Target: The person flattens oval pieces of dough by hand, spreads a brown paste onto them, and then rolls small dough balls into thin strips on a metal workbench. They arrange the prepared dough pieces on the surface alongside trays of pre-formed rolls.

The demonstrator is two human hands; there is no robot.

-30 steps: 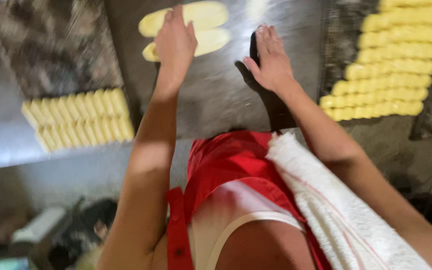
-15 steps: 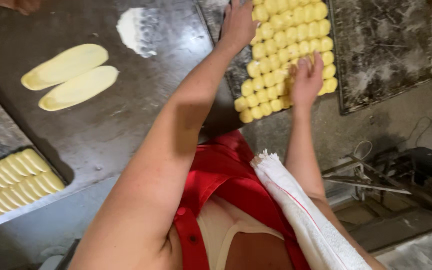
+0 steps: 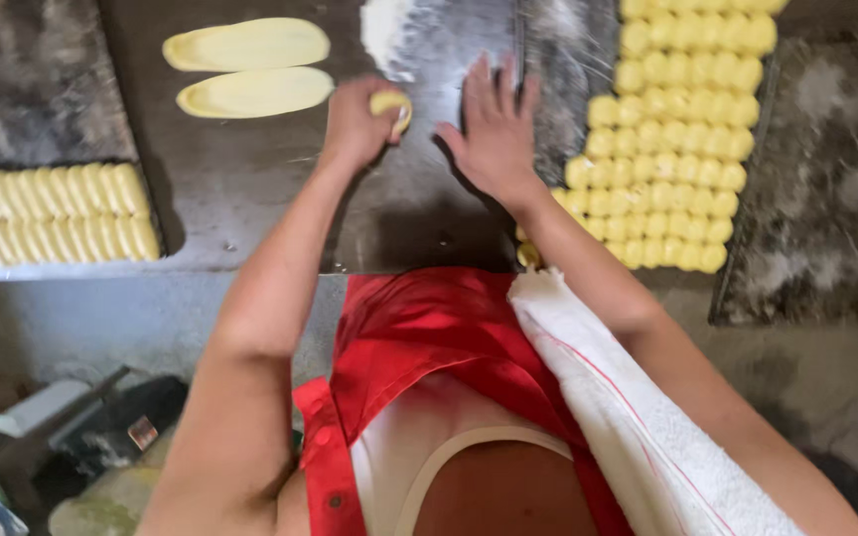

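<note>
My left hand is closed around a small yellow dough ball on the dark floured worktop. My right hand lies flat, fingers spread, on the worktop just right of it, beside a white patch of flour. To the right sit several rows of small yellow dough balls. Two long flattened dough ovals lie at the upper left. A tray of shaped dough fingers sits at the left edge.
A floured dark tray lies at the far right and another at the upper left. A white towel hangs over my right shoulder against a red shirt. Tools and clutter sit on the floor at lower left.
Both hands have come back from the rows of dough balls to the middle of the worktop. My left hand now grips a dough ball. The view shifted right.
</note>
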